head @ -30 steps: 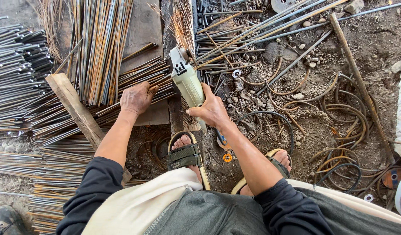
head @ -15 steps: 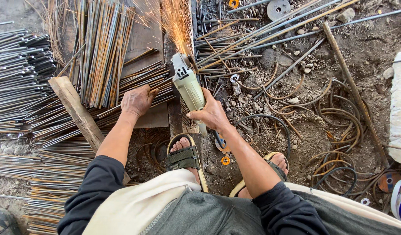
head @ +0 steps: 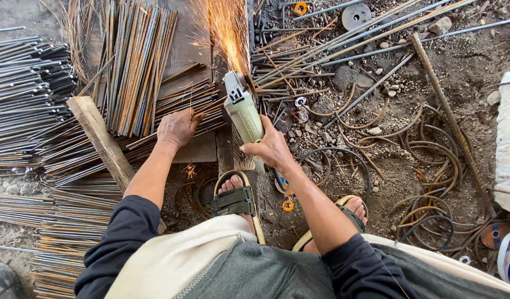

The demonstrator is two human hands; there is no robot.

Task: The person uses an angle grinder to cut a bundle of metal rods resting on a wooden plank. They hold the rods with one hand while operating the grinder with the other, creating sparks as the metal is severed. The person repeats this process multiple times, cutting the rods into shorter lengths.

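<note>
- The right hand (head: 271, 148) is wrapped tight around the body of a pale green angle grinder (head: 242, 111), holding it with the head pointing away from the person.
- At the grinder's front end a fan of orange sparks (head: 226, 30) shoots up and away — right where the tool meets the metal rods (head: 202, 108) lying across a wooden board (head: 183, 50).
- The left hand (head: 177, 127) is pressed palm-down on those rods just beside the grinder, fingers curled over them, pinning them in place.
- A wooden plank (head: 102, 141) lies at a slant to the left of the left hand, partly under the rod bundle.
- More bundles of thin rods (head: 28, 94) are stacked at the far left, and another bundle (head: 136, 66) lies upright beyond the left hand.
- The person's sandalled left foot (head: 235, 196) rests on the ground just under the grinder's tail; the right foot (head: 351, 213) sits among bent wire loops (head: 432, 149) on the dirt.
</note>
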